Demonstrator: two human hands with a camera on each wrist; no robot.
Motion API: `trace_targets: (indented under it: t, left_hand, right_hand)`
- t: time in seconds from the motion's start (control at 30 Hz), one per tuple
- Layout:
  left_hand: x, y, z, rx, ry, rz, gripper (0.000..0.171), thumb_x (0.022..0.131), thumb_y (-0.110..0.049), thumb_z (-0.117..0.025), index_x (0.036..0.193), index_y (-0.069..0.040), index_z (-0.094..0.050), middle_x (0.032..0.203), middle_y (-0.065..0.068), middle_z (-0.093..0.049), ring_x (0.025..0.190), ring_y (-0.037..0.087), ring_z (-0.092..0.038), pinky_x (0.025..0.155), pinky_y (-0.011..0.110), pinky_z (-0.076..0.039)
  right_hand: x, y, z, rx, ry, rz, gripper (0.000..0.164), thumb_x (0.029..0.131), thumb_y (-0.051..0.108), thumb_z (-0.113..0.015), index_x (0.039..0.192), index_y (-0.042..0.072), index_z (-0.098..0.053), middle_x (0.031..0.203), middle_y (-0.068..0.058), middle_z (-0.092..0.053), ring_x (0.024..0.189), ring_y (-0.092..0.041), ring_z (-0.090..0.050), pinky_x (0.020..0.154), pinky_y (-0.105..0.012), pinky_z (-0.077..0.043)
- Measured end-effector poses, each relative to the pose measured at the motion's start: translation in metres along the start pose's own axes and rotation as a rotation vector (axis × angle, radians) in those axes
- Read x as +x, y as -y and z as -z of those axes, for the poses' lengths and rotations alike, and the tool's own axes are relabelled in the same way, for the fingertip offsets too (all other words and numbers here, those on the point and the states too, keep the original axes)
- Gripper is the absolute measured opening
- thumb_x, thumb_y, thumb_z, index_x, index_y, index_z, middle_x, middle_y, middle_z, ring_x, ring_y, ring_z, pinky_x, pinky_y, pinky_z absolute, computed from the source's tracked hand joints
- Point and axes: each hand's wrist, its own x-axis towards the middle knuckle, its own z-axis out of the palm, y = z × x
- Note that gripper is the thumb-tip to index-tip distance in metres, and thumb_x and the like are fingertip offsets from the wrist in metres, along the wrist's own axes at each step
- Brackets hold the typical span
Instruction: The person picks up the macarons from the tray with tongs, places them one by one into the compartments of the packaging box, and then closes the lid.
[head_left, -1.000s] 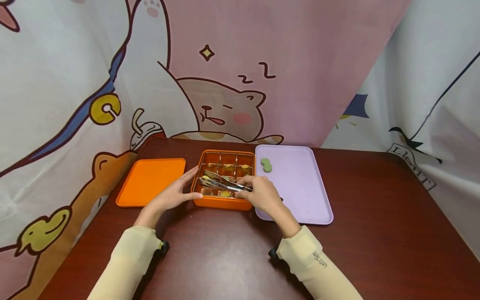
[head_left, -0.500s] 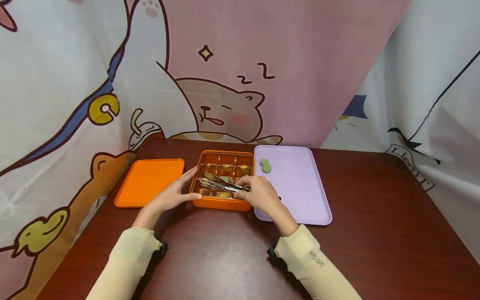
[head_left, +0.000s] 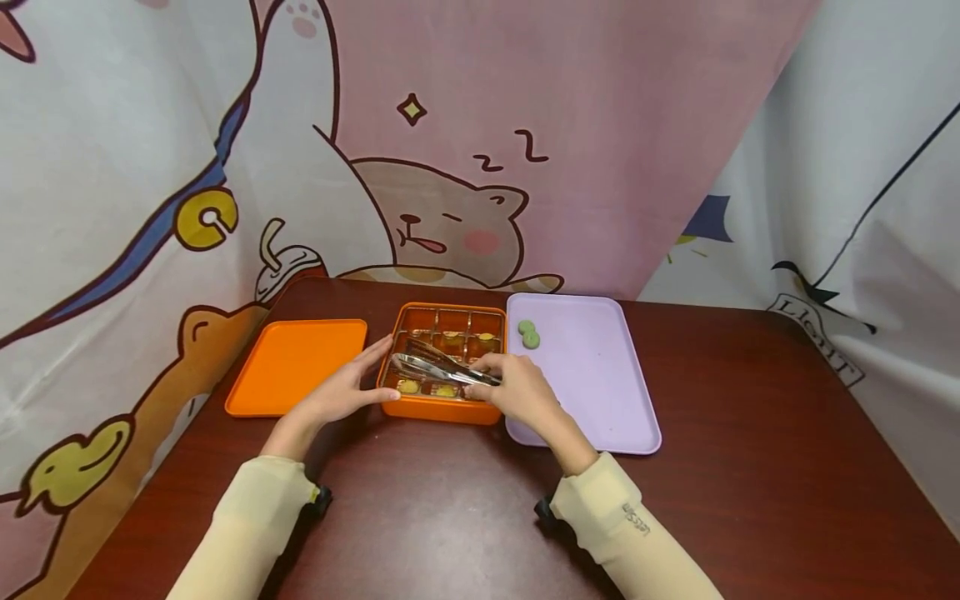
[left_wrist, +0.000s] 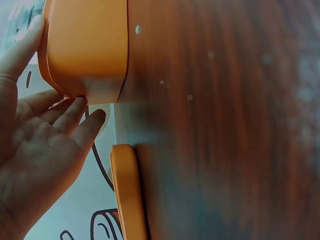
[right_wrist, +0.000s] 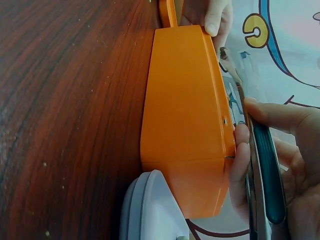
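Note:
In the head view my right hand [head_left: 521, 387] holds metal tongs [head_left: 431, 365] over an orange compartment box [head_left: 442, 409]. The tongs' arms stand apart, and I see nothing between their tips. Below them, a small yellow piece [head_left: 408, 387] lies in the front left compartment. Other compartments hold small yellow pieces too; the tongs and right hand hide some of the middle ones. With fingers nearly straight, my left hand [head_left: 341, 390] touches the box's left side, its thumb at the front left corner. The right wrist view shows the tongs' dark green handle [right_wrist: 267, 172] between thumb and fingers.
Right beside the box lies a lilac tray [head_left: 592, 383] with two green round pieces [head_left: 528, 334] near its far left corner. An orange lid-like tray [head_left: 296, 367] lies to the left of the box. Everything stands on a dark wooden table [head_left: 442, 500] with a printed curtain behind.
The tongs' arms have spread apart. A yellow piece seen at their tips a second ago is gone from there, and one now shows in the front left compartment. My left hand stays put.

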Motion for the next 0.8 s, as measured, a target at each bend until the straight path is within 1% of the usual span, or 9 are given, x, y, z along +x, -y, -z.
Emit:
trace_targets:
  t: [0.03, 0.1, 0.17, 0.27, 0.33, 0.4, 0.47, 0.6, 0.8]
  left_hand:
    - [0.0, 0.0, 0.0, -0.001, 0.001, 0.004, 0.092, 0.091, -0.029, -0.073, 0.161, -0.01, -0.016, 0.169, 0.014, -0.009, 0.154, 0.042, -0.01, 0.119, 0.068, -0.014]
    - [0.001, -0.001, 0.0, -0.004, 0.001, 0.005, 0.092, 0.091, -0.029, -0.073, 0.161, -0.01, -0.016, 0.169, 0.013, -0.009, 0.154, 0.041, -0.01, 0.119, 0.067, -0.013]
    - [0.001, -0.001, 0.0, -0.008, -0.002, 0.001, 0.092, 0.091, -0.029, -0.073, 0.161, -0.008, -0.016, 0.169, 0.013, -0.009, 0.154, 0.041, -0.01, 0.12, 0.067, -0.013]
    - [0.0, 0.001, -0.001, -0.007, -0.007, -0.004, 0.092, 0.091, -0.03, -0.073, 0.161, -0.009, -0.017, 0.169, 0.013, -0.01, 0.154, 0.041, -0.011, 0.12, 0.066, -0.013]
    - [-0.001, 0.002, -0.001, -0.004, -0.009, -0.003, 0.092, 0.091, -0.03, -0.074, 0.161, -0.009, -0.017, 0.169, 0.013, -0.01, 0.154, 0.041, -0.011, 0.12, 0.067, -0.013]
    - [-0.002, 0.003, -0.001, -0.004, -0.008, -0.002, 0.092, 0.091, -0.029, -0.073, 0.161, -0.009, -0.017, 0.169, 0.013, -0.01, 0.154, 0.042, -0.011, 0.119, 0.067, -0.013]
    - [-0.003, 0.003, -0.001, -0.008, -0.008, -0.003, 0.092, 0.091, -0.029, -0.073, 0.161, -0.008, -0.017, 0.169, 0.014, -0.01, 0.154, 0.042, -0.01, 0.119, 0.067, -0.013]
    - [-0.003, 0.003, 0.0, -0.016, -0.013, -0.017, 0.092, 0.091, -0.029, -0.073, 0.16, -0.007, -0.017, 0.169, 0.016, -0.01, 0.154, 0.042, -0.01, 0.119, 0.067, -0.013]
    - [0.0, 0.002, 0.0, -0.009, -0.007, -0.022, 0.091, 0.091, -0.027, -0.073, 0.161, -0.009, -0.017, 0.168, 0.016, -0.01, 0.154, 0.043, -0.01, 0.119, 0.068, -0.014]
  right_hand:
    - [0.0, -0.001, 0.001, 0.019, -0.003, 0.003, 0.033, 0.085, 0.03, -0.079, 0.115, 0.018, -0.075, 0.118, -0.006, -0.074, 0.11, -0.026, -0.07, 0.094, -0.047, -0.054]
    - [-0.001, -0.004, 0.003, 0.057, -0.012, 0.006, 0.034, 0.084, 0.029, -0.08, 0.115, 0.016, -0.074, 0.114, -0.007, -0.075, 0.1, -0.024, -0.073, 0.093, -0.046, -0.055]
    - [-0.002, -0.007, 0.007, 0.095, -0.017, 0.012, 0.035, 0.085, 0.027, -0.08, 0.115, 0.013, -0.073, 0.104, -0.007, -0.078, 0.086, -0.022, -0.075, 0.085, -0.042, -0.057]
    - [-0.004, -0.013, 0.013, 0.131, -0.036, 0.0, 0.035, 0.085, 0.025, -0.079, 0.116, 0.01, -0.072, 0.092, -0.008, -0.078, 0.067, -0.018, -0.072, 0.068, -0.031, -0.056]
    - [-0.005, -0.018, 0.019, 0.144, -0.051, -0.01, 0.036, 0.086, 0.025, -0.078, 0.117, 0.009, -0.072, 0.087, -0.008, -0.078, 0.066, -0.019, -0.071, 0.058, -0.027, -0.052]
    - [-0.007, -0.023, 0.024, 0.13, -0.072, -0.024, 0.038, 0.086, 0.027, -0.078, 0.119, 0.009, -0.072, 0.083, -0.007, -0.077, 0.066, -0.017, -0.069, 0.054, -0.024, -0.047]
    - [-0.008, -0.029, 0.03, 0.11, -0.089, -0.026, 0.039, 0.086, 0.027, -0.078, 0.119, 0.008, -0.072, 0.077, -0.005, -0.075, 0.064, -0.015, -0.067, 0.051, -0.025, -0.044]
    - [-0.013, -0.044, 0.042, 0.061, -0.135, -0.042, 0.037, 0.086, 0.027, -0.078, 0.117, 0.009, -0.072, 0.07, -0.003, -0.072, 0.059, -0.009, -0.06, 0.05, -0.026, -0.04]
    - [-0.019, -0.071, 0.058, 0.01, -0.196, -0.118, 0.04, 0.087, 0.026, -0.076, 0.121, 0.006, -0.069, 0.075, -0.007, -0.074, 0.059, -0.006, -0.06, 0.054, -0.026, -0.042]
